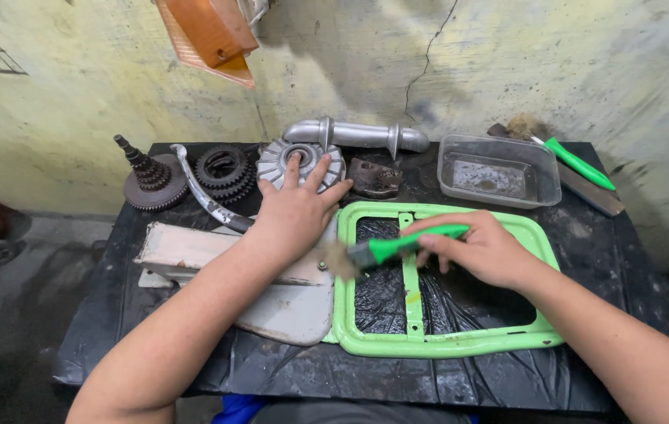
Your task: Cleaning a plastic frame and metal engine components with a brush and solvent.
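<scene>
From my remote seat, the nearest thing I saw was the black plastic sheet [287, 369] covering the table. On it, toward five o'clock, lay the light green frame [444, 341] with its centre bar running away from me. At seven o'clock, touching the frame's left edge, lay the grey-white metal cover [291, 310].

My right hand [485, 251] hovered above the frame's upper half, fingers [436, 240] curled tight around the green handle of a brush [389, 248]. The handle ran from those fingers out toward nine o'clock, and the blurred bristles met the cover's right edge, where it joined the frame.

My left hand [293, 213] lay flat on the far end of the cover, fingers spread wide and pointing to twelve o'clock, holding nothing, just pressing down. The bristles sat just at four o'clock of that palm.

Farther off, at eleven o'clock, stood a stepped gear shaft [146, 180], a curved lever [201, 192] and a gear cluster [224, 173]. Beyond my left fingertips lay a finned round plate [271, 161] and a grey tube [358, 135]. At one o'clock sat a clear plastic tub [499, 171], with a second green-handled brush [577, 163] beside it.
</scene>
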